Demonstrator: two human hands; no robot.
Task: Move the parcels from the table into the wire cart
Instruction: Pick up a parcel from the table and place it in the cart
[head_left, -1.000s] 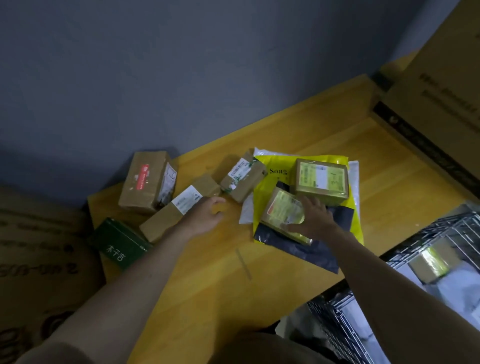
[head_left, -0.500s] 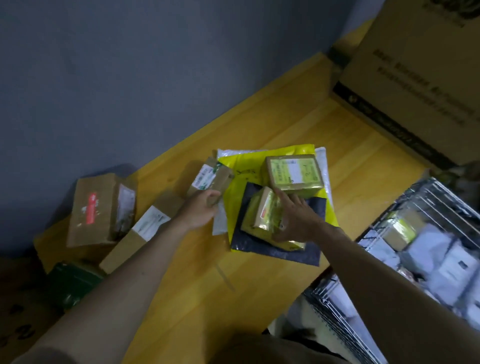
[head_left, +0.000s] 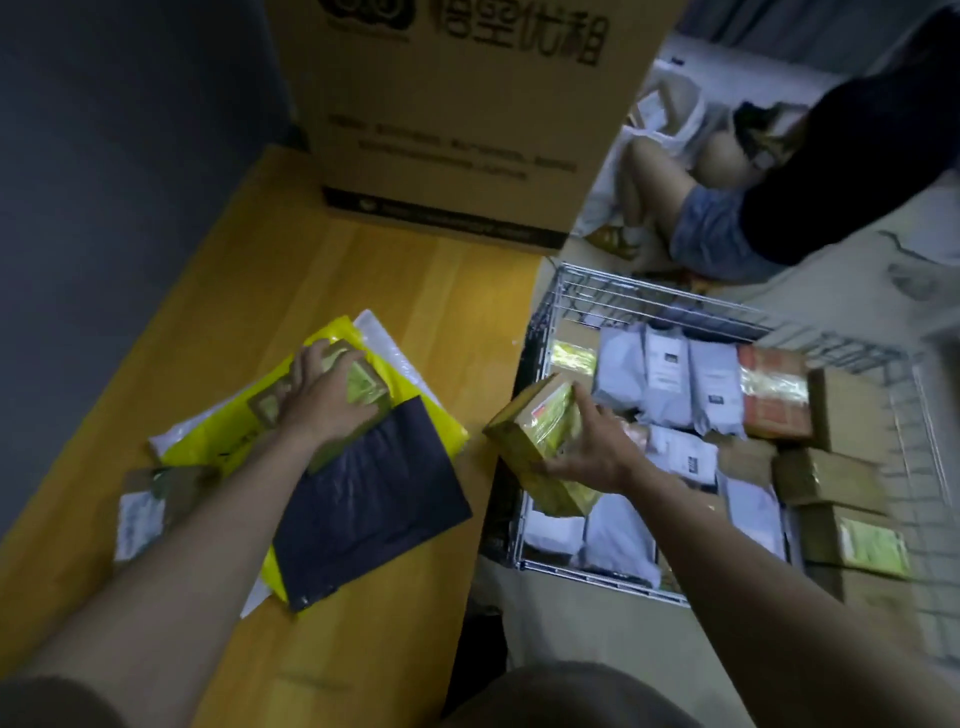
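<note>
Gripped in the right hand (head_left: 582, 457), a taped box (head_left: 540, 431) over the wire cart (head_left: 649, 296) edge at centre frame; clasped under the left hand (head_left: 322, 400), another box (head_left: 363, 384) on the bench (head_left: 389, 291).

Table (head_left: 395, 291): smooth yellowish wood, slight sheen. Wire cart (head_left: 649, 299): bare shiny metal rod. Yellow mailer (head_left: 218, 441): glossy plastic. Dark mailer (head_left: 374, 504): matt, crinkled plastic. Small boxes (head_left: 540, 431): brown cardboard under glossy tape. Big carton (head_left: 457, 119): matt cardboard.
</note>
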